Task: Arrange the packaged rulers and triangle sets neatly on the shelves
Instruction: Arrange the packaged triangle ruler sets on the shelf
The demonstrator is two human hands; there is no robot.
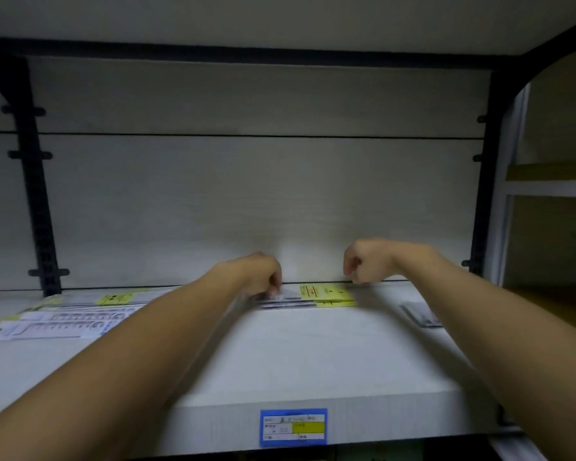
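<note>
Ruler packs (pixel 316 296) lie against the shelf's (pixel 280 354) back edge, left hand (pixel 263 274) pinching them.

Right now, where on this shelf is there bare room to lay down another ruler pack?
The shelf is bare between the ruler packs at the back wall and the blue price label. It is crowded on the left, where ruler packs lie, and a small pack lies far right.

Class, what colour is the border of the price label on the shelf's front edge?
Blue, with a yellow patch inside; the price label shows best in the head view.
</note>
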